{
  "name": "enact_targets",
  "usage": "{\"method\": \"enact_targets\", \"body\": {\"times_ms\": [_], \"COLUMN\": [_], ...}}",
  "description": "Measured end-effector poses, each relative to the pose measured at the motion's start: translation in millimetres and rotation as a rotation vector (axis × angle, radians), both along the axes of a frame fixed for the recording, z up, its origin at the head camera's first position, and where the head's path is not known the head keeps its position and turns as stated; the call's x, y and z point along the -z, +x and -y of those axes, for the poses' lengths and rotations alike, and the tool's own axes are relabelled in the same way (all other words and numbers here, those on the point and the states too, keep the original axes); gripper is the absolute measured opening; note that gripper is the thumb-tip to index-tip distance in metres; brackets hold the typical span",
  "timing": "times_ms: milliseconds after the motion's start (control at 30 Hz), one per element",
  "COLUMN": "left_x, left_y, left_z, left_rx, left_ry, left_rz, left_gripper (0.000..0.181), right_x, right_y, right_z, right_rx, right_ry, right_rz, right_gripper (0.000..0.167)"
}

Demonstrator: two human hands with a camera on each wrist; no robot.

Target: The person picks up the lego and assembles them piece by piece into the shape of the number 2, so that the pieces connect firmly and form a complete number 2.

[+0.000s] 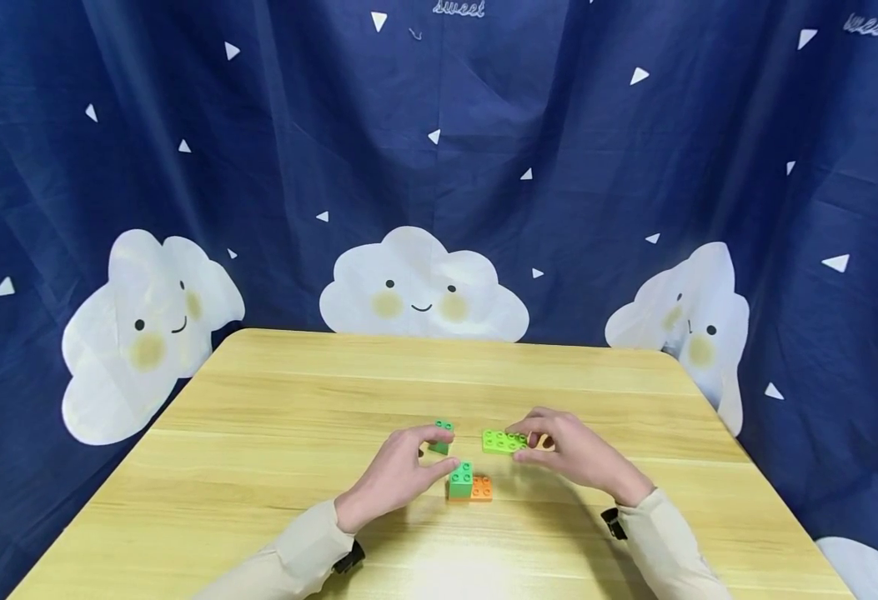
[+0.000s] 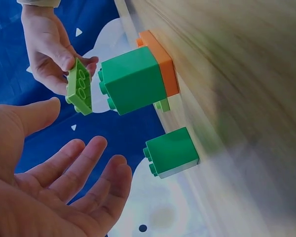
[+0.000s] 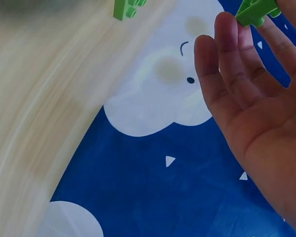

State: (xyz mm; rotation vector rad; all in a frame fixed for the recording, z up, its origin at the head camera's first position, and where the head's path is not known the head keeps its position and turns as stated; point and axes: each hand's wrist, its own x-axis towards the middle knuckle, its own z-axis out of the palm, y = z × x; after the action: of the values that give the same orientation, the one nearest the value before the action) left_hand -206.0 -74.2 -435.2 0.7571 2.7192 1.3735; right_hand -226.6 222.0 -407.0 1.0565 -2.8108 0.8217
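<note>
The right hand [image 1: 577,450] pinches a lime-green studded plate [image 1: 500,442] by its right end; in the left wrist view that plate [image 2: 80,88] is tilted between thumb and fingers. The left hand [image 1: 397,471] is spread with fingers loosely bent and nothing gripped. Near its fingertips stands a green block [image 1: 461,483] on an orange studded piece [image 1: 482,489]. A second green block [image 1: 441,437] stands behind, partly covered by the left fingers. Another lime-green piece [image 2: 163,104] shows partly behind the orange one in the left wrist view.
The pieces stand on a light wooden table [image 1: 318,392]. Behind it hangs a dark blue curtain [image 1: 378,183] with white clouds and triangles. Both forearms reach in from the front edge.
</note>
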Motion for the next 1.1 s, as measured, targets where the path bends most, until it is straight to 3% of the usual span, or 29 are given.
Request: {"method": "enact_targets", "body": {"times_ms": [600,1100], "left_x": [-0.3,3.4], "left_y": [3.3,1.6], "left_z": [-2.8,-2.5], "left_rx": [0.008,0.014], "left_ry": [0.009,-0.016], "left_rz": [-0.03,-0.004], "left_gripper": [0.04,0.041], "right_x": [5.8,11.8], "right_y": [4.1,11.8], "right_z": [19.7,35.0], "right_rx": [-0.037,-0.055], "right_ry": [0.014,0.02], "right_rz": [0.006,0.022], "right_gripper": [0.033,0.034]}}
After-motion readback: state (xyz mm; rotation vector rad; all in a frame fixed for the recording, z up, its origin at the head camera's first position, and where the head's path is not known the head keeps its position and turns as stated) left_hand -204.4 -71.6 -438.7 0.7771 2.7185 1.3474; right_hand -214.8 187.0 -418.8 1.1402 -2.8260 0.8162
